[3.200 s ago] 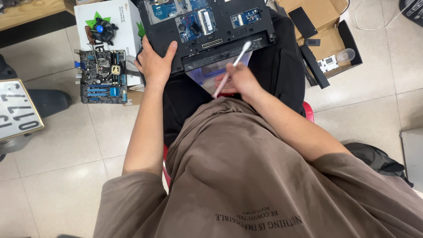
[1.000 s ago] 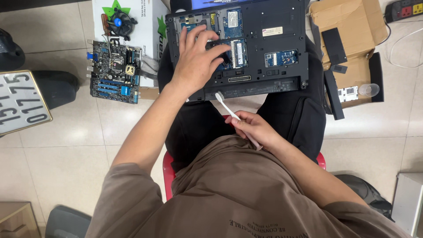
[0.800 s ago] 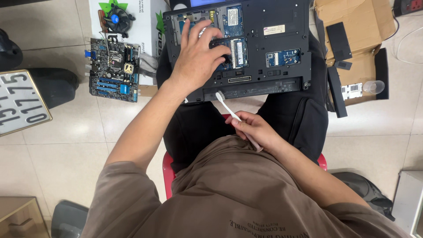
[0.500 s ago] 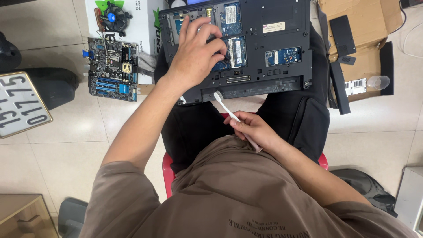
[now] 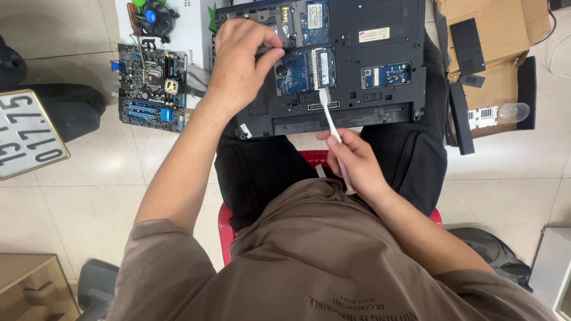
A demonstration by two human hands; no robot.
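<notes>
A black laptop [image 5: 351, 65] is laid upside down across the lap, its bottom cover removed so that blue-green circuit boards and memory modules are exposed. A small dark part [image 5: 275, 50] is pinched at the upper left of the open bay. A white toothbrush [image 5: 331, 122] is held slanted, its bristled head set at the laptop's near edge.

Motherboard [image 5: 151, 86] crowding laptop's [image 5: 357, 65] left; cardboard box [image 5: 493, 41] right; open tile beyond
</notes>
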